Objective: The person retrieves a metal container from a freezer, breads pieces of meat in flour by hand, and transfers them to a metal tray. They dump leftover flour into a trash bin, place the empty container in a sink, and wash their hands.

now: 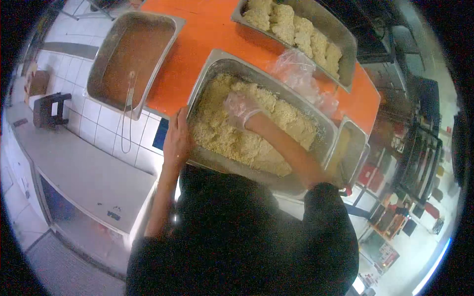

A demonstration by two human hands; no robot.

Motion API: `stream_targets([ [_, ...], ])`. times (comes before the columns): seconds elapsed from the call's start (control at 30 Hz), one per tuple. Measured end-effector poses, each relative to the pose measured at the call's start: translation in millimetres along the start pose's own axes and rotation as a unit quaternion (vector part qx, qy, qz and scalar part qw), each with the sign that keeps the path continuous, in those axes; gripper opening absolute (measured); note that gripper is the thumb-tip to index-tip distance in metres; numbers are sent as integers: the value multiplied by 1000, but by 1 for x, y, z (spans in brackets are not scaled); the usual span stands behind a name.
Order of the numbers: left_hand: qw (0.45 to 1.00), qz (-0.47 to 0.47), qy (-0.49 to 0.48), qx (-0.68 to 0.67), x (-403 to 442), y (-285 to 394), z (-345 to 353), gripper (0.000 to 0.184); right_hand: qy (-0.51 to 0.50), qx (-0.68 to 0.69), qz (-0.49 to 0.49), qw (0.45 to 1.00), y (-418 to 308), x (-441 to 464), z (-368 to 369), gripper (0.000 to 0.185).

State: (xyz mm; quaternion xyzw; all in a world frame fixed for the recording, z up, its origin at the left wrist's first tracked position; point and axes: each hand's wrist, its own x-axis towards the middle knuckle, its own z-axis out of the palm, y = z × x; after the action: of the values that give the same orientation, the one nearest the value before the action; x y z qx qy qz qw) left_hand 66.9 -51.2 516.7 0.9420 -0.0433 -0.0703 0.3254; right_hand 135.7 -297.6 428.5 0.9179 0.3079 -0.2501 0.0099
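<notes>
A deep metal pan (213, 58) full of pale, coarse crumbs (222, 143) stands in front of me on the orange table. My right hand (239, 109), in a clear plastic glove, presses down into the crumbs toward the pan's far left part. Its fingertips are hidden, so I cannot tell how they are bent. Lumps coated in the same crumbs lie under and around it. My bare left hand (177, 139) grips the left rim of the pan, its fingers closed against the edge.
A metal tray of coated pieces (312, 37) sits at the back right, beside a crumpled clear plastic bag (296, 69). At left stands a pan of brownish liquid (140, 47) with a wire-handled tool (130, 91). A smaller metal container (349, 143) adjoins on the right. The orange table (197, 24) lies beneath.
</notes>
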Motion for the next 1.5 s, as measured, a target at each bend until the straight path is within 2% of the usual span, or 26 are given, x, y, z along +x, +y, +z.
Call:
stream_targets([
  [0.07, 1000, -9, 3, -2, 0, 1, 0, 56, -65, 56, 44, 995, -10, -6, -39, 62],
  [0.1, 1000, -16, 4, -2, 1, 2, 0, 57, -64, 54, 42, 996, -8, -1, -27, 62],
  [0.17, 1000, -3, 14, -7, -1, 0, 0, 57, 38, 14, 36, 999, 3, 10, 13, 58],
  [0.3, 999, 28, 27, -16, -3, 2, -4, 57, -13, 59, -16, 998, -4, -11, -27, 55],
  [0.4, 1000, 9, 12, 0, 0, -2, -1, 59, -34, 69, -28, 997, -8, -16, -23, 45],
  [0.47, 1000, -5, 4, 0, -2, 2, -5, 59, 49, 104, -70, 991, 1, -17, 10, 33],
  [0.53, 1000, -4, -1, -1, 1, 6, -5, 60, 55, 118, -59, 990, -4, -32, -3, 30],
  [0.6, 997, -68, -38, 6, 2, 0, 2, 62, 65, 125, -32, 989, -4, -60, -22, 27],
  [0.67, 1000, 25, 15, 5, -3, -9, 7, 64, 88, 160, 65, 981, 1, -86, -42, 25],
  [0.7, 999, 40, 17, -2, -3, -9, 8, 64, 95, 152, 77, 981, 11, -98, -63, 25],
  [0.77, 1000, 6, -2, 18, -1, -7, 11, 66, 294, 125, 95, 943, 36, -132, -105, 26],
  [0.8, 1000, 17, -1, 15, -3, -12, 12, 66, 259, 178, 126, 941, 75, -145, -116, 28],
  [0.83, 998, -29, -15, -61, -4, -20, 15, 66, 256, 222, 249, 907, 82, -152, -141, 33],
  [0.87, 999, -17, -24, -25, -1, -13, 11, 66, 255, 267, 367, 854, 89, -159, -165, 40],
  [0.9, 999, -3, -32, 10, 1, -6, 6, 66, 352, 310, 314, 825, 144, -162, -129, 32],
  [0.97, 999, 1, -34, -16, 0, -12, 10, 66, 440, 383, 345, 736, 223, -156, -106, 23],
  [1.0, 999, 0, -35, -29, 0, -12, 10, 65, 451, 363, 360, 732, 254, -152, -102, 22],
  [1.07, 998, -7, -35, -46, -1, -11, 11, 65, 417, 235, 374, 795, 312, -139, -81, 21],
  [1.13, 998, -16, -37, -47, -2, -10, 13, 65, 342, 71, 358, 866, 364, -127, -46, 22],
  [1.2, 999, -3, -13, -36, -2, -12, 16, 64, 263, 5, 347, 900, 393, -123, -13, 22],
  [1.23, 999, -18, -17, -30, 0, -10, 15, 64, 234, 160, 413, 866, 384, -125, -12, 25],
  [1.3, 998, 58, 21, 26, 0, -12, 14, 62, 219, 79, 469, 852, 346, -120, -21, 28],
  [1.37, 1000, 23, -8, 19, 0, -6, 5, 60, 287, 4, 533, 796, 261, -120, -67, 31],
  [1.43, 1000, -2, -21, 3, 2, -6, 6, 58, 344, 33, 495, 798, 172, -112, -118, 34],
  [1.5, 999, 23, 16, 28, -2, -13, 12, 57, 297, 142, 403, 854, 97, -90, -133, 37],
])
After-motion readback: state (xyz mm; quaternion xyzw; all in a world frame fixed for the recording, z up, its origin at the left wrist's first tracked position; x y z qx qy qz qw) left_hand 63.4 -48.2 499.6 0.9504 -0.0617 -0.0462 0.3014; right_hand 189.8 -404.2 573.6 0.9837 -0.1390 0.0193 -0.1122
